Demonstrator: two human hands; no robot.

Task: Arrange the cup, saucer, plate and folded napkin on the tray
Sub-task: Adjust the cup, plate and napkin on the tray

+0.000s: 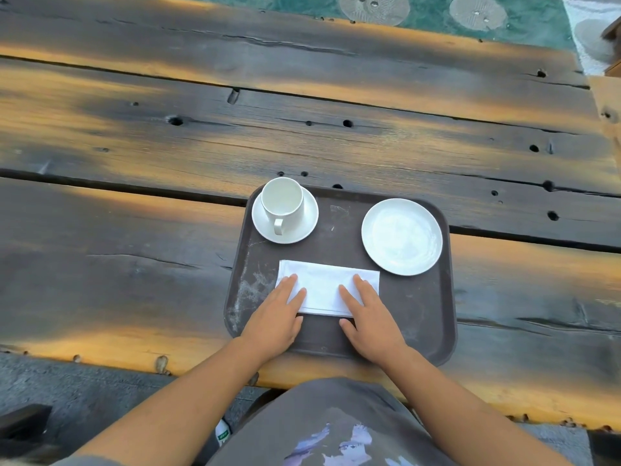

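Under the fingers (289, 286) of both hands lies the folded napkin (324, 287), a white rectangle flat on the near middle of the brown tray (420, 307). Its long axis runs crosswise, from one hand to the other, roughly in line with the tray's near rim. The left hand (277, 317) covers the napkin's left end and the right hand (369, 319) its right end. Both have straight, close-set fingers laid flat on the cloth, pressing or smoothing and gripping nothing, and both thumbs sit just off its near edge on the bare tray. Neither hand is nearer than the other, since each already touches its own end, so any squaring-up looks like a small slide or turn made with both hands together. Beyond the left fingers, at the tray's far corner on that side, the white cup (282, 200) stands upright on its saucer (302, 232), handle turned back toward the person and well apart from the napkin. Beyond the right fingers the empty white plate (401, 237) lies flat, its near rim just beside the napkin's far right corner without clearly touching it. All four pieces sit on the tray, so the arrangement looks almost finished. The tray rests close to the near edge of a weathered plank worktop (134, 264).
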